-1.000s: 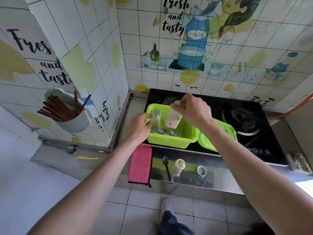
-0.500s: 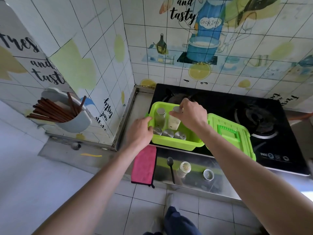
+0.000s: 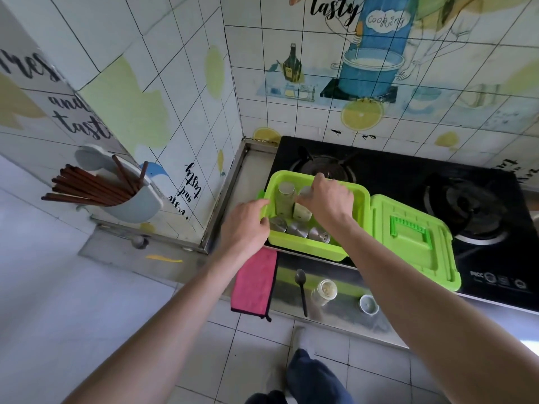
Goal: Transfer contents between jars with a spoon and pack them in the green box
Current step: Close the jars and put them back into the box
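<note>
At the left of the frame a wall-mounted chopstick holder [image 3: 128, 196] hangs on the tiled wall [image 3: 180, 83], well away from the work. A pink cloth [image 3: 255, 282] is draped over the front edge of the steel tabletop [image 3: 344, 313]. Just above it the left hand [image 3: 246, 225] grips the left rim of the green box [image 3: 309, 249], thumb and fingers either side of the wall, bracing it.

Inside the box a clear jar [image 3: 285, 196] stands upright in the far row, and three steel-capped jars [image 3: 297, 228] line the near wall. The right hand [image 3: 326, 199] comes in from above, fingers curled round the top of a white-filled jar [image 3: 302, 211]. That jar is upright, its long axis vertical, just right of the clear jar and directly under the hand. Whether its base touches the box floor cannot be told.

Lower in the frame, on the tabletop, lie a black spoon [image 3: 302, 287], handle towards the bottom edge, an open jar [image 3: 323, 291] just beside it, and a loose cap [image 3: 368, 304] further right. These sit below the right forearm, so the right hand looks the likelier one to fetch them.

The box lid [image 3: 414, 240] is folded open to the right, resting on the black gas hob [image 3: 437, 182]. A white tiled floor [image 3: 248, 360] shows below.
</note>
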`<move>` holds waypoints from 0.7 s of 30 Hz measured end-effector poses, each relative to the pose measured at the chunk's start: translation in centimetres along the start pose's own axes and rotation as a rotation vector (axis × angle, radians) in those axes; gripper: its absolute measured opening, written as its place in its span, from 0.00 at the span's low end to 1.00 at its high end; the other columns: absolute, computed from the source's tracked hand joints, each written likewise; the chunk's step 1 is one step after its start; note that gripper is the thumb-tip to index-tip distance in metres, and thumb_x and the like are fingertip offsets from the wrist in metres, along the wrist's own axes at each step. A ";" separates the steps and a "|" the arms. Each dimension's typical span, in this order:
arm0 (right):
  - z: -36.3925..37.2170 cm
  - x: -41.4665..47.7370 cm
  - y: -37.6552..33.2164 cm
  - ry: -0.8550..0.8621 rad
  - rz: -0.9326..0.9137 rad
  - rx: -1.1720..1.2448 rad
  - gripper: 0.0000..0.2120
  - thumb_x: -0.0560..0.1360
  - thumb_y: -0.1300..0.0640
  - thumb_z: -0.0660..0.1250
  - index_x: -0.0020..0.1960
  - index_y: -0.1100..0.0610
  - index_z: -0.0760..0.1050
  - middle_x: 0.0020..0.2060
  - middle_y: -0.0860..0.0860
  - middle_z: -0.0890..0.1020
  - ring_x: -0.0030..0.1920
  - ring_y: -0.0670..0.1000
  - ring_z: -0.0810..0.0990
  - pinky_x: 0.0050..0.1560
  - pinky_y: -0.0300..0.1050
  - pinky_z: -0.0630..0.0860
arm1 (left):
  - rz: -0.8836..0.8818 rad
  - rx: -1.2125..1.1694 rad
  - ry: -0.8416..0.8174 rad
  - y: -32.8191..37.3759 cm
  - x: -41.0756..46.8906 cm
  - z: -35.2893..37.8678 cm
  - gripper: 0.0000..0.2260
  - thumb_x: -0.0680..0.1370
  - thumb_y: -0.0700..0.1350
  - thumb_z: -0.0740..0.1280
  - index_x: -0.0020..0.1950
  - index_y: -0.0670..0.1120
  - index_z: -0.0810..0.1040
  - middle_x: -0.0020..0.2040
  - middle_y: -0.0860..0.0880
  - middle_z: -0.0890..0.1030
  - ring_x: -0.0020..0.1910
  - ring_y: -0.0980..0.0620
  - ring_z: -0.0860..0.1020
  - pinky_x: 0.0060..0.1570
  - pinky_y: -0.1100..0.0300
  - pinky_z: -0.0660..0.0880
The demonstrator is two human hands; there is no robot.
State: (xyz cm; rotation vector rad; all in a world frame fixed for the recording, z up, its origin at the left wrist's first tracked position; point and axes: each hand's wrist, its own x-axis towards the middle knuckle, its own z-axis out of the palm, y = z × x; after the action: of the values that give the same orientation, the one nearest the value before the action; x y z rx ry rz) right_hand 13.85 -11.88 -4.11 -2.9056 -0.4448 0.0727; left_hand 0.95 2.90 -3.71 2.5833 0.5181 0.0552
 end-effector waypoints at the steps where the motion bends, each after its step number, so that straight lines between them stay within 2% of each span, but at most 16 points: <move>1: 0.2 0.0 0.1 -0.008 -0.004 -0.001 0.25 0.75 0.37 0.71 0.54 0.57 0.71 0.43 0.54 0.82 0.42 0.60 0.81 0.36 0.48 0.69 | -0.001 -0.001 0.000 0.0 0.0 0.0 0.21 0.82 0.42 0.67 0.75 0.51 0.75 0.66 0.49 0.82 0.66 0.48 0.78 0.65 0.46 0.77; 5: 1.2 -0.2 0.3 -0.026 -0.006 -0.007 0.28 0.74 0.34 0.70 0.57 0.58 0.71 0.44 0.55 0.83 0.42 0.60 0.81 0.37 0.48 0.70 | -0.006 0.001 -0.002 0.0 -0.1 -0.1 0.21 0.82 0.42 0.67 0.76 0.51 0.75 0.66 0.49 0.82 0.67 0.48 0.78 0.64 0.47 0.77; 9: 1.6 -0.5 0.4 -0.005 0.011 0.020 0.27 0.74 0.35 0.71 0.57 0.57 0.71 0.43 0.55 0.83 0.38 0.57 0.76 0.37 0.48 0.69 | 0.001 0.020 -0.013 0.1 -0.3 -0.2 0.21 0.83 0.43 0.67 0.77 0.51 0.74 0.66 0.49 0.82 0.68 0.48 0.76 0.64 0.48 0.76; 14: 1.7 -0.4 0.7 0.008 0.033 0.045 0.27 0.74 0.36 0.71 0.57 0.58 0.71 0.43 0.55 0.83 0.38 0.57 0.76 0.37 0.48 0.70 | 0.027 0.051 -0.023 0.4 -0.5 -0.3 0.22 0.83 0.44 0.67 0.78 0.51 0.72 0.68 0.50 0.81 0.69 0.48 0.75 0.64 0.50 0.74; 21: 1.7 -0.3 0.2 -0.005 0.053 0.044 0.27 0.75 0.38 0.72 0.58 0.59 0.70 0.45 0.56 0.84 0.44 0.61 0.83 0.37 0.48 0.70 | 0.054 0.077 -0.042 0.4 -0.8 -0.2 0.23 0.83 0.46 0.67 0.78 0.50 0.71 0.71 0.51 0.79 0.71 0.48 0.72 0.65 0.50 0.73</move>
State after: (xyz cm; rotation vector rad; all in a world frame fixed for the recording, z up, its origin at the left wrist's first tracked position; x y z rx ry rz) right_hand 13.43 -11.81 -5.82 -2.8750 -0.3626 0.0963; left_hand 0.28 2.36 -3.31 2.6676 0.4433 -0.0005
